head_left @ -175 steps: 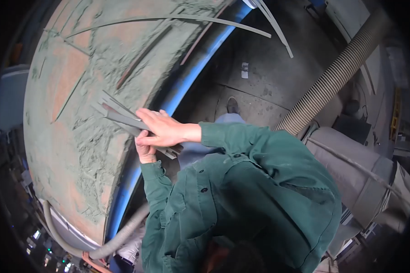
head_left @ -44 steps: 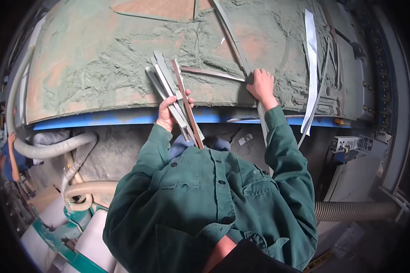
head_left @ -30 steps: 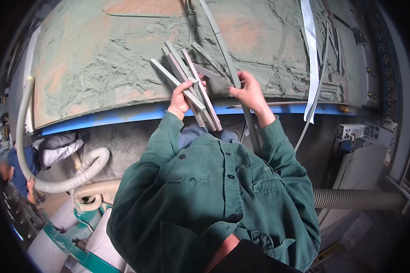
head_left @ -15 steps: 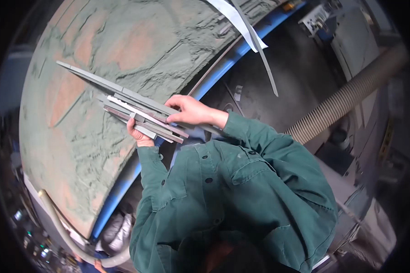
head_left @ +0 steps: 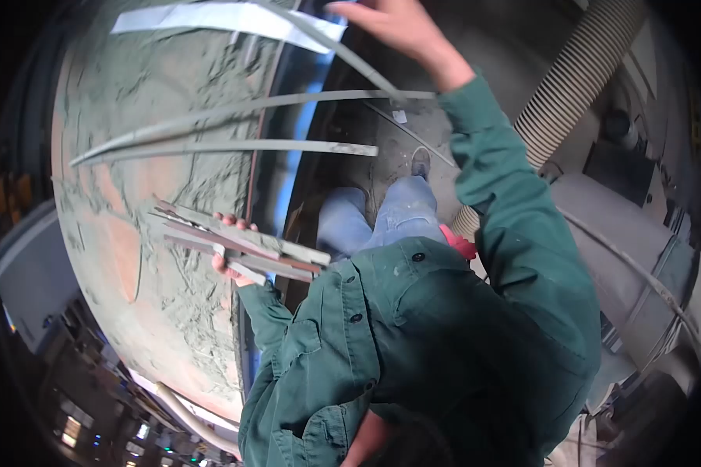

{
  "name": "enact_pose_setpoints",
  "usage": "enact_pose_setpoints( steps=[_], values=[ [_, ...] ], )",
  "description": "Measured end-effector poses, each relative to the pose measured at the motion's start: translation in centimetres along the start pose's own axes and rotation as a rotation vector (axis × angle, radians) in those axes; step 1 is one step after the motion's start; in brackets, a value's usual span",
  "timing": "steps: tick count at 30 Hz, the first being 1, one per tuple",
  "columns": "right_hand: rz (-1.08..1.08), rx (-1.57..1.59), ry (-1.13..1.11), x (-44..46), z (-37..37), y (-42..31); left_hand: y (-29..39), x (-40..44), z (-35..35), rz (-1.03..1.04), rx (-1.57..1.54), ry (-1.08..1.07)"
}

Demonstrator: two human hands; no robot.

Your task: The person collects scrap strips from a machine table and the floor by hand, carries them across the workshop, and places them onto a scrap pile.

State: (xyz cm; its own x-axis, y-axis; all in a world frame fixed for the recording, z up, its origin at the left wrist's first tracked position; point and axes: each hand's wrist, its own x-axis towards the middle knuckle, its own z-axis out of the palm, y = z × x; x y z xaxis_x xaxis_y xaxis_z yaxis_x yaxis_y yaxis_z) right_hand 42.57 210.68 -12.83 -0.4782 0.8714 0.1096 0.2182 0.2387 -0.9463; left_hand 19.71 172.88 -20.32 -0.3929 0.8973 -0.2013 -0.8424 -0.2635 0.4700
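Observation:
My left hand (head_left: 227, 269) is closed round a bundle of grey and brownish flat strips (head_left: 245, 243), its fingers over one side and the thumb on the other. My right hand (head_left: 413, 33) is raised at the top edge, one digit stretched out to the left, the rest partly cut off. It appears to hold nothing. Just below it, a grey strip (head_left: 349, 56) crosses a white sheet (head_left: 202, 17). A long, bent grey strip (head_left: 249, 103) and a straighter strip (head_left: 288, 145) lie across the large greenish, rough-surfaced form (head_left: 171, 179), their right ends jutting past its edge.
A blue band (head_left: 294, 140) runs along the form's edge. A ribbed hose (head_left: 576, 78) slopes down at right. Below are my legs (head_left: 405, 210) and a shoe (head_left: 420, 162). A large grey bag-like shape (head_left: 607, 257) stands at right.
My right hand has left the bundle and moved up. Long strips that lay along the bundle now rest apart on the form. The left hand keeps its hold; the view has turned.

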Motion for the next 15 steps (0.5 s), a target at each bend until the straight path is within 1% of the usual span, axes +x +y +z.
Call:
enact_pose_setpoints(
  steps=[1, 2, 3, 4, 5, 6, 7, 8, 10, 12, 14, 15],
  values=[
    [0.119, 0.122, 0.032, -1.2, -3.2, 3.6, -1.3, -0.1, 0.2, -0.046, -0.01, -0.019],
    [0.163, 0.004, 0.131, -2.2, -5.8, 9.9, -2.7, -0.3, -0.1, -0.094, -0.048, -0.037],
    [0.226, 0.042, 0.197, -4.0, -8.3, 15.3, -4.4, -0.3, 0.0, -0.12, -0.101, -0.102],
    [0.289, 0.084, 0.264, -6.2, -10.5, 20.5, -6.0, -0.1, -0.3, -0.178, -0.18, -0.213],
    [0.374, 0.038, 0.325, -8.9, -11.9, 25.5, -7.2, 0.1, -0.6, -0.241, -0.227, -0.289],
    [0.464, -0.006, 0.386, -11.7, -12.6, 30.6, -8.5, 0.1, -0.5, -0.303, -0.27, -0.314],
    [0.564, 0.019, 0.411, -14.8, -12.5, 35.7, -9.4, 0.7, -1.1, -0.381, -0.255, -0.377],
    [0.664, 0.044, 0.427, -17.7, -12.0, 40.0, -10.7, 0.8, -1.4, -0.408, -0.25, -0.379],
    [0.915, 0.202, 0.202, -21.9, -10.1, 45.1, -11.6, 1.1, -1.4, -0.477, -0.182, -0.325],
    [1.173, 0.341, 0.049, -23.3, -8.3, 47.1, -12.6, 2.1, -0.6, -0.513, -0.138, -0.269],
    [1.072, 0.24, -0.049, -27.8, -3.5, 57.4, -13.7, 3.4, -1.0, -0.533, -0.079, -0.201],
    [0.912, -0.092, -0.142, -29.4, -1.5, 61.2, -14.2, 4.2, -1.5, -0.535, -0.034, -0.167]
  ],
)
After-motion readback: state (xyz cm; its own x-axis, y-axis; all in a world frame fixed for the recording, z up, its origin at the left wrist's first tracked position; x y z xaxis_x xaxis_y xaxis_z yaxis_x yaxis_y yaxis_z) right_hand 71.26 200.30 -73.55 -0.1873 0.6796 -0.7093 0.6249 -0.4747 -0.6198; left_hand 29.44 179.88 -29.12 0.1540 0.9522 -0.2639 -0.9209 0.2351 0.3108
